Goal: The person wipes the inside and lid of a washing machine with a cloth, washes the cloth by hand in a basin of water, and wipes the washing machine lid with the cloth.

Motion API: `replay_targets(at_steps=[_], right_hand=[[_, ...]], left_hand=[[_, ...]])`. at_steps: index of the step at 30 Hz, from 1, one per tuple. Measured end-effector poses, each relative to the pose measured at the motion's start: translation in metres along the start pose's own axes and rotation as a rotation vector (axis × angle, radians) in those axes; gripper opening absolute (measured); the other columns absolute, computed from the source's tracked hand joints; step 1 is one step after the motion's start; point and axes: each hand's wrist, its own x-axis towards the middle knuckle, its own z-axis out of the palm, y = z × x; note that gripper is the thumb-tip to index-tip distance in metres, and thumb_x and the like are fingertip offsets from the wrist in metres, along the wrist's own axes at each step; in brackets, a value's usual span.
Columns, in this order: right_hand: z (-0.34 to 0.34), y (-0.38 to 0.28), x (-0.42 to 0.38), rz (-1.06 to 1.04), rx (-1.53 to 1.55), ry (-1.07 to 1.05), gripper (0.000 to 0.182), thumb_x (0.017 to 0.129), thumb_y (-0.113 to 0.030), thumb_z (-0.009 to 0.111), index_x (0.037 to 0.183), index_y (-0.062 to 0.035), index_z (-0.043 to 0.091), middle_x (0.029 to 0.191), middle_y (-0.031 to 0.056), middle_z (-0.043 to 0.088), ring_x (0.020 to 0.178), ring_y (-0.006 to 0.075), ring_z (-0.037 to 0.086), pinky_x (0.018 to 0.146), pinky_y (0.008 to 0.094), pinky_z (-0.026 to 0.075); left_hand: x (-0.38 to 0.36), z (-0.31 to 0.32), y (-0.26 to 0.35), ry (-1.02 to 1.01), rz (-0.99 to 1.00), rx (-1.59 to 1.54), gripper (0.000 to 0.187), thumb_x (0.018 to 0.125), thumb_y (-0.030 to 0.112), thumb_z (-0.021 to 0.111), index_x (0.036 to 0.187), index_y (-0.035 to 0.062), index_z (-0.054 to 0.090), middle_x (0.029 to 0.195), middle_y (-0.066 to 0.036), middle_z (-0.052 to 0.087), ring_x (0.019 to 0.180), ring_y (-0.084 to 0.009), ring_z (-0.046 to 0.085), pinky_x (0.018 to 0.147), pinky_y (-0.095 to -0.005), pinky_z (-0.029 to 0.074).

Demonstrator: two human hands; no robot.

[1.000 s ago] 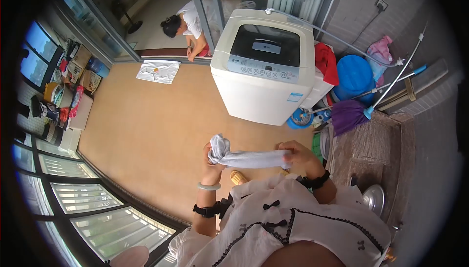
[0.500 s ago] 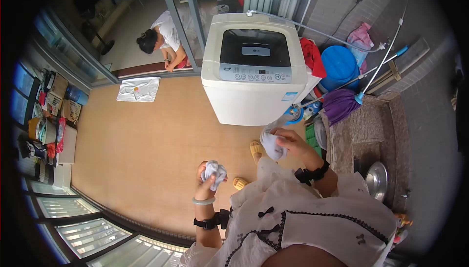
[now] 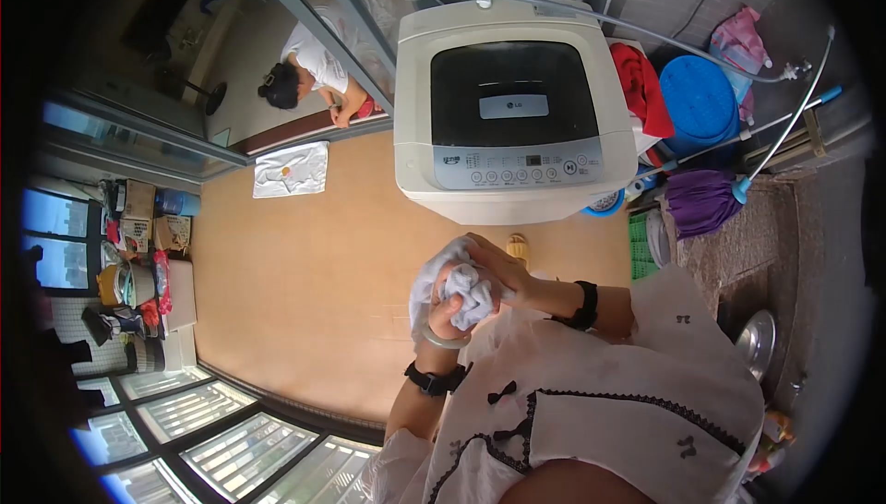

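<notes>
My left hand (image 3: 448, 308) is closed around a crumpled pale grey cloth (image 3: 472, 295), small and sock-like, its thumb pressed on the bundle. A bracelet and a black strap are on that wrist. My right hand (image 3: 501, 267) meets it from the right, with its fingers curled behind the bundle. A second pale cloth (image 3: 427, 281) shows on the far side of my left hand and appears to be in my right hand; the right fingertips are hidden. Both hands are together in front of my body, short of the washing machine (image 3: 517, 195), whose lid is down.
On the right are a purple mop (image 3: 703, 201), a blue bucket (image 3: 699, 102), a red cloth (image 3: 643, 89), a green basket (image 3: 641, 246) and a metal basin (image 3: 757, 342). A person (image 3: 314, 66) crouches at the sliding door. A white mat (image 3: 291, 170) lies on the floor.
My hands, apart before with one cloth each, have come together. My left hand has moved right and up, my right hand left. The view has shifted, bringing the washing machine nearer.
</notes>
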Motion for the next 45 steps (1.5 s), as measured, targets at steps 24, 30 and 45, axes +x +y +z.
replay_targets(at_steps=[24, 30, 45], right_hand=[[-0.256, 0.041, -0.015, 0.584, -1.801, 0.006, 0.038, 0.068, -0.005, 0.058, 0.105, -0.0144, 0.059, 0.107, 0.0080, 0.051, 0.090, 0.0256, 0.054, 0.071, 0.0369, 0.046], [-0.247, 0.043, -0.006, 0.740, -1.921, 0.141, 0.033, 0.072, -0.005, 0.055, 0.103, -0.0144, 0.060, 0.104, 0.0061, 0.051, 0.091, 0.0262, 0.054, 0.071, 0.0372, 0.047], [-0.229, 0.036, 0.010, 0.879, -1.895, 0.008, 0.027, 0.069, -0.008, 0.059, 0.095, -0.0158, 0.063, 0.091, 0.0050, 0.051, 0.085, 0.0239, 0.055, 0.064, 0.0366, 0.049]], left_hand=[[0.025, -0.155, 0.141, 1.028, -0.065, 0.174, 0.026, 0.088, 0.028, 0.054, 0.103, 0.0062, 0.055, 0.075, -0.005, 0.057, 0.065, -0.0139, 0.052, 0.061, -0.0271, 0.042], [0.048, -0.199, 0.165, 0.771, -0.084, 0.111, 0.027, 0.089, 0.026, 0.054, 0.105, 0.0050, 0.053, 0.077, -0.006, 0.058, 0.066, -0.0147, 0.054, 0.061, -0.0267, 0.042], [0.091, -0.221, 0.164, 0.845, -0.148, 0.090, 0.026, 0.089, 0.025, 0.054, 0.105, 0.0049, 0.053, 0.078, -0.006, 0.058, 0.069, -0.0153, 0.054, 0.062, -0.0277, 0.042]])
